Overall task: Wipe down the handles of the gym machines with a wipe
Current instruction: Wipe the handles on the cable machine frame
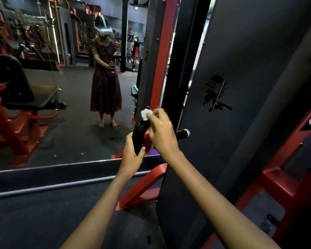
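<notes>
The left hand wraps its fingers round the lower part of a black curved handle, its grip holding the handle; the right hand pinches a small white wipe between fingertips and thumb, its grip holding the wipe, and the wipe sits at the top end of the handle, touching it as far as can be seen; the handle rises from the left hand up toward the wipe, bending to the right near its top; behind the right hand a short black bar with a silver end cap sticks out to the right; just right of the hands stands a dark panel of the machine with a black logo on it, beside a red upright; a red foot of the frame lies on the dark floor below the forearms; a wall mirror fills the left side, and in it a person in a long dress wearing a headset stands barefoot, hands on the same handle; a black seat on a red frame shows at the left edge.
</notes>
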`<state>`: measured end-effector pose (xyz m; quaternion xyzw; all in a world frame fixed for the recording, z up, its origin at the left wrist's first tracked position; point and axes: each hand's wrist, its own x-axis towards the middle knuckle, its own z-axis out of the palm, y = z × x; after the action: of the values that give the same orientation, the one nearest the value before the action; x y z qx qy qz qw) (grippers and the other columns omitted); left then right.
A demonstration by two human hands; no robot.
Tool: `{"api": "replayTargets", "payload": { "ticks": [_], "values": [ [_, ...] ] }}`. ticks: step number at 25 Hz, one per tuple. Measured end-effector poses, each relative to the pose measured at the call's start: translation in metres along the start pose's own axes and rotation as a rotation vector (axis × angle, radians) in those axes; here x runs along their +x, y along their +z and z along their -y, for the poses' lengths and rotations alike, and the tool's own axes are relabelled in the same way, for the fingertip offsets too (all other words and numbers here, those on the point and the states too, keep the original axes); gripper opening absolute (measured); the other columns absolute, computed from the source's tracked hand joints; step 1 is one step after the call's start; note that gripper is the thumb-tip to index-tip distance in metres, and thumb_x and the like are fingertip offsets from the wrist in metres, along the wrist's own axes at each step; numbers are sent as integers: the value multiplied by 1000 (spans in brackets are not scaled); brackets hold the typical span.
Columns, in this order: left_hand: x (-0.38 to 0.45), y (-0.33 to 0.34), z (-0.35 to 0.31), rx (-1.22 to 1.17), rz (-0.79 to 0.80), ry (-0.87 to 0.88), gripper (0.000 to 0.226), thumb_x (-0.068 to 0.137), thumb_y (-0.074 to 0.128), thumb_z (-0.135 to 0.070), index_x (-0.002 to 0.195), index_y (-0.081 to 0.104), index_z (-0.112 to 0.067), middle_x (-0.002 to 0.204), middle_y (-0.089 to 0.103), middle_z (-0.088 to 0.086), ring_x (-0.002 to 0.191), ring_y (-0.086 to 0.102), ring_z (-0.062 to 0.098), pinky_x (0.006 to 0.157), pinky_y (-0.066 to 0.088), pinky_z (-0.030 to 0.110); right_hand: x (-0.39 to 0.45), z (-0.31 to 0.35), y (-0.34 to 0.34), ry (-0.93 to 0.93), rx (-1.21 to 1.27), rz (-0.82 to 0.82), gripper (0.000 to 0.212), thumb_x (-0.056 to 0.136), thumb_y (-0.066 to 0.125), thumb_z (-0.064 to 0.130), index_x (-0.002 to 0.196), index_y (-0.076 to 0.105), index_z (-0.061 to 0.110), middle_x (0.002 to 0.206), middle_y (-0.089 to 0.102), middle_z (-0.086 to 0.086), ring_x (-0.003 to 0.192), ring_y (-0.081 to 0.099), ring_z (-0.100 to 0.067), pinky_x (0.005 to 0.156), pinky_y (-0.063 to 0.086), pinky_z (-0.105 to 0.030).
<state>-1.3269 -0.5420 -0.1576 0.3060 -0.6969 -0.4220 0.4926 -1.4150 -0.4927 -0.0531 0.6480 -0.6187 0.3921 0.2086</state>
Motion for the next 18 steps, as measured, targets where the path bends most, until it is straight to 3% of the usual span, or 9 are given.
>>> {"api": "replayTargets", "payload": {
  "ticks": [2, 5, 7, 11, 13, 16, 18],
  "values": [
    [0, 0, 1, 7, -1, 5, 60, 87, 59, 2, 138, 31, -15, 119, 51, -1, 110, 51, 9, 84, 40, 7, 1, -2, -7, -68, 29, 35, 19, 80, 47, -4, 91, 63, -5, 89, 52, -17, 77, 55, -29, 62, 48, -34],
    [0, -1, 2, 14, 13, -29, 61, 89, 58, -2, 139, 28, -17, 122, 51, 2, 113, 50, 13, 92, 42, 22, 21, -22, -12, 187, -70, -51, 27, 81, 46, -8, 97, 66, -2, 94, 54, -15, 85, 55, -31, 65, 48, -39],
    [-1, 0, 1, 16, 19, -38, 61, 89, 58, -2, 140, 28, -18, 124, 52, 3, 114, 50, 14, 96, 43, 30, 24, -17, -9, 230, -135, -60, 28, 82, 49, -8, 103, 65, -1, 96, 55, -14, 87, 54, -29, 68, 50, -41],
    [0, 1, 0, -1, -24, 18, 62, 85, 62, 5, 137, 33, -10, 118, 53, 1, 107, 53, 11, 86, 44, 10, -2, 15, 4, -103, -129, 110, 20, 73, 61, -6, 92, 65, 1, 92, 54, -13, 84, 53, -30, 57, 49, -34],
    [0, 1, 2, 1, -26, 14, 62, 84, 62, 5, 137, 33, -9, 119, 55, 5, 108, 54, 14, 83, 42, 8, -3, 11, -4, -186, -147, 172, 24, 73, 62, -4, 96, 64, 3, 93, 54, -13, 86, 53, -29, 54, 47, -31],
    [-1, 1, 3, 36, -12, -13, 63, 87, 60, 0, 140, 29, -14, 123, 53, 7, 114, 51, 18, 95, 43, 27, 19, -11, -18, 71, -227, -25, 36, 78, 54, -5, 112, 63, 3, 98, 58, -14, 91, 54, -31, 58, 41, -30],
    [-2, 1, 3, 41, -7, -17, 63, 88, 60, -1, 140, 28, -16, 124, 52, 6, 116, 50, 17, 97, 43, 31, 25, -16, -18, 164, -301, -58, 34, 79, 55, -7, 112, 63, 0, 97, 59, -16, 91, 55, -32, 60, 45, -32]
  ]
}}
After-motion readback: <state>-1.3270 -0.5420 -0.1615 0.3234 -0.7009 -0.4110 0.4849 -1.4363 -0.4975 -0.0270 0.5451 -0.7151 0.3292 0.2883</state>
